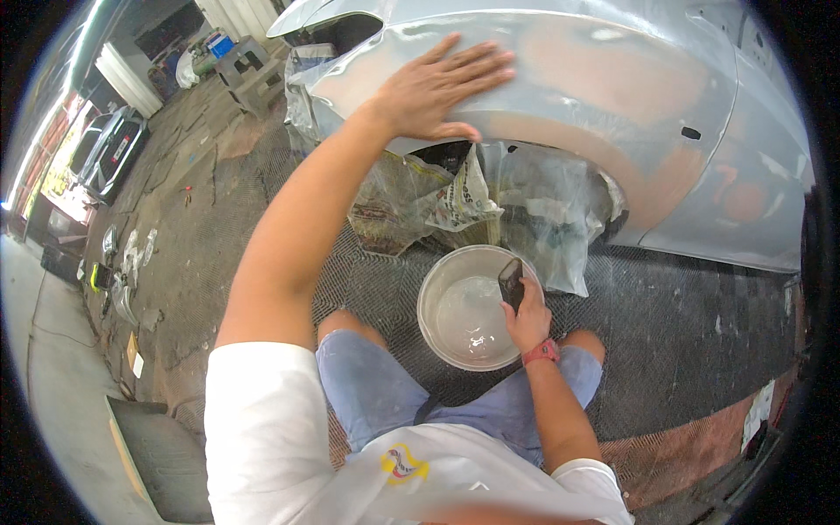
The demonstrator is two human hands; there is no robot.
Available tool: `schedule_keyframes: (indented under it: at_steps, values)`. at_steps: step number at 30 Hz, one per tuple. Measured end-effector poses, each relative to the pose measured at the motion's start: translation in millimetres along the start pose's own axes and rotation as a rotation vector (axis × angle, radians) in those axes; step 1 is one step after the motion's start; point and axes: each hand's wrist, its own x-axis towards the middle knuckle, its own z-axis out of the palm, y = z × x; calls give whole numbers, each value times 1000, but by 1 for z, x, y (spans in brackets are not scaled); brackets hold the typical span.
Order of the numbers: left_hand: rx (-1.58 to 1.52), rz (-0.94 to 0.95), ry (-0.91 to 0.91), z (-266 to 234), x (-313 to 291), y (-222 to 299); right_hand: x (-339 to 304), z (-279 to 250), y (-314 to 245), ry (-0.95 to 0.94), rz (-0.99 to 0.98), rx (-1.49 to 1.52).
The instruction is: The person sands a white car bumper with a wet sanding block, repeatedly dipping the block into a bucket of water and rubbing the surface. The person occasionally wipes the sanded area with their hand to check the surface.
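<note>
My left hand (442,92) lies with its fingers spread on, or just over, the grey primed car fender (560,39), above the wheel arch. Patches of tan filler show through the primer around it. My right hand (528,317), with a red watch at the wrist, grips a dark block (511,282), which looks like a sanding block. It is over the right side of a pale round basin (429,319) holding cloudy water. The basin stands on the floor between my knees. Plastic sheeting and printed sacks (464,197) cover the wheel well behind it.
Black ribbed matting (665,341) covers the floor. A grey stool (249,74) stands at the far left with things on top. Another car (109,153) is parked beyond. Loose parts (127,271) lie along the left wall, and a panel (166,455) sits at lower left.
</note>
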Motion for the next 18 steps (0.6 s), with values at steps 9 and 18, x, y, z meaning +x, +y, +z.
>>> schedule_keyframes:
  at_steps: [9,18]
  values:
    - [139,-196,-193,1,-135,-7,-2,3,3,-17,-1,-8]
    - [139,-322,-72,25,-205,27,2,1,2,8,-22,-31]
